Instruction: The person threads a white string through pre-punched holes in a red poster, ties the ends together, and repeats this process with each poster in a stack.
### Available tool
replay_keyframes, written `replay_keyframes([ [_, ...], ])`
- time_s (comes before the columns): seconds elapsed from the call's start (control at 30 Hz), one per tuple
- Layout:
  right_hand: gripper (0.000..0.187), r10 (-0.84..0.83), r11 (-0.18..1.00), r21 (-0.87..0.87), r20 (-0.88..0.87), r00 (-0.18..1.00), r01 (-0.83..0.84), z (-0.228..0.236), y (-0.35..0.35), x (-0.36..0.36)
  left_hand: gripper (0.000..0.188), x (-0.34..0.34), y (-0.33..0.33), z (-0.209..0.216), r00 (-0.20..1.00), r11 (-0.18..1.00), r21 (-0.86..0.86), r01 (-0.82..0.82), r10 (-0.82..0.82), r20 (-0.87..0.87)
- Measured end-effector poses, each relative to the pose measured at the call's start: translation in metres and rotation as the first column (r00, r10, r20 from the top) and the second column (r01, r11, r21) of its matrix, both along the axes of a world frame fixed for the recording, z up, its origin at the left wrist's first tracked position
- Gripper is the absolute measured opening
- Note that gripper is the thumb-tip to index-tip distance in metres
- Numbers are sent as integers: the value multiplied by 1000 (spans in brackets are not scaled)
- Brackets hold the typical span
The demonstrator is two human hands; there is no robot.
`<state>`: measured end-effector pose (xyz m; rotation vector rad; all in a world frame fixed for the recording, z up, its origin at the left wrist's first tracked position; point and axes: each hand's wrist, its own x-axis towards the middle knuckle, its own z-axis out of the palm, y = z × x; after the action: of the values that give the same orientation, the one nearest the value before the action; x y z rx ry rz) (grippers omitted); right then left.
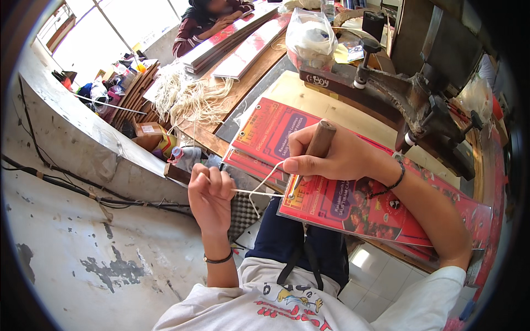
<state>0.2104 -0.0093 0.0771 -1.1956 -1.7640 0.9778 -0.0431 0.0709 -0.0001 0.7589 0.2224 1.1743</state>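
Note:
Thin white string (265,193) runs taut from my left hand (211,196) to a metal eyelet at the near left corner of a red printed sheet (361,207). The left fingers are curled tight around the string. My right hand (345,151) grips a tool's brown wooden handle (321,139), which stands tilted over the sheet; its tip is mostly hidden behind the fingers. A loop of the string rises to the right thumb and forefinger. More red printed sheets (259,129) lie in a stack behind, with eyelets along their left edge.
A tangled heap of white string (190,94) lies at the table's far left. Beyond it are stacked long boards (254,44) and another person (212,22). A dark metal press (403,91) stands at the right. A plastic bag (311,38) sits at the back.

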Motion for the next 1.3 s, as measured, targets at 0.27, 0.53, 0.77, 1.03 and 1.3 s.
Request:
replay_keyframes([
  [0.27,23,-139,942,272,-212,967,195,-14,9,-3,22,-18,-43,-17,718,863,148,483,-293,-631],
  [0.53,18,-637,725,321,-22,770,609,-12,13,10,40,7,-41,-7,795,968,-84,237,-243,-557],
  [0.77,25,-595,777,315,84,799,546,-12,17,17,31,9,-43,-15,915,989,-65,-133,98,-391],
  [1.03,34,-491,774,568,258,832,281,-15,17,17,22,16,-37,8,925,959,196,-205,255,-281],
  [1.3,35,-458,781,594,330,826,196,-21,16,20,25,14,-20,-4,931,959,219,-179,237,-276],
])
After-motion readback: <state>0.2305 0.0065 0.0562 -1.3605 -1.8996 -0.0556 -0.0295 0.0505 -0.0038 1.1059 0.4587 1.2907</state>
